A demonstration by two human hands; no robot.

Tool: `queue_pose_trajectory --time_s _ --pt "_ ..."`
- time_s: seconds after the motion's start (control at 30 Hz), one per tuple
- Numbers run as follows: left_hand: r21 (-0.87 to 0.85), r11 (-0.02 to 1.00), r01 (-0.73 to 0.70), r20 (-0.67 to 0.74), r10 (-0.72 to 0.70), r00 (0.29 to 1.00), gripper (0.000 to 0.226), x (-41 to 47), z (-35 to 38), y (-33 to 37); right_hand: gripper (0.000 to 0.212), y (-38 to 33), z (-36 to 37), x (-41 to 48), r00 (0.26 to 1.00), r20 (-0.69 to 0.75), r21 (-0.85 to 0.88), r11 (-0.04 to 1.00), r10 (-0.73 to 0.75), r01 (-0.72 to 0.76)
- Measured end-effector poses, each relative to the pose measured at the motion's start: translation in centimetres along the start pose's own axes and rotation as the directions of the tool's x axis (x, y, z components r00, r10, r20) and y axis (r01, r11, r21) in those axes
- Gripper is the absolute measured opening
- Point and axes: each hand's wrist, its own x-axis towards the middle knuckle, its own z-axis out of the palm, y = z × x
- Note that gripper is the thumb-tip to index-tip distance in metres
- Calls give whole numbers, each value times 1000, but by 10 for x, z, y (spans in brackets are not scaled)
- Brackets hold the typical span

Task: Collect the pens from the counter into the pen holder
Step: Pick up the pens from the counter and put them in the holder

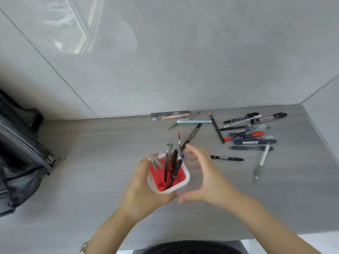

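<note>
A translucent white pen holder (pixel 184 177) with a red inside sits in front of me, gripped from the left by my left hand (pixel 145 191). Several pens (pixel 171 165) stand in it, black, grey and clear. My right hand (pixel 205 173) hovers just right of the holder with fingers spread and curved, holding nothing. Several loose pens and markers (pixel 247 133) lie scattered on the grey counter (pixel 102 143) at the back right. A black pen (pixel 227 158) lies just right of my right hand, and a white pen with a grey grip (pixel 261 164) lies further right.
A dark bag (pixel 20 154) with a zipper rests on the counter's left side. Grey wall panels (pixel 165 61) rise behind the counter and at its right end. The counter's front edge runs near the bottom right.
</note>
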Motion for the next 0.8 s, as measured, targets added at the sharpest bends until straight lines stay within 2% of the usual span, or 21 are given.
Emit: queue_pose_trajectory --time_s 0.07,0.1,0.23,0.3,0.37,0.4,0.43,0.53,0.6,0.7,0.77,0.8 --pt "-40 999 -25 138 31 990 79 4 8 13 109 10 -9 -9 995 77 -2 998 62 -62" --pt "-46 998 -51 208 60 976 80 6 14 21 107 15 -12 -13 995 68 40 996 74 -77" --pt "-23 996 -87 482 87 872 95 25 30 31 89 30 -29 -35 990 -100 98 991 98 -88" --pt "103 989 -103 451 46 891 87 44 36 16 84 38 -37 -46 971 -194 184 977 140 -104" --pt "399 916 -37 215 -54 975 75 68 46 -4 87 51 -42 -53 937 -303 170 977 172 -125" --pt "506 862 19 102 -82 991 73 77 52 -12 90 55 -43 -55 927 -324 159 977 188 -142" --pt "581 812 62 49 -111 993 71 85 59 -19 93 61 -42 -56 921 -336 163 975 199 -151" --pt "754 655 48 65 -148 987 54 98 75 -33 90 66 -41 -56 912 -340 185 967 230 -175" --pt "812 583 5 78 -117 990 37 101 77 -37 76 62 -40 -52 907 -358 216 965 223 -152" --pt "864 495 -92 169 -114 979 28 97 68 -44 71 61 -37 -48 914 -347 218 966 208 -137" --pt "863 493 -108 206 -149 967 26 86 57 -51 72 62 -35 -47 919 -336 246 961 208 -128" --pt "836 543 -82 198 -158 967 24 78 50 -53 72 60 -33 -45 923 -324 252 959 206 -126"
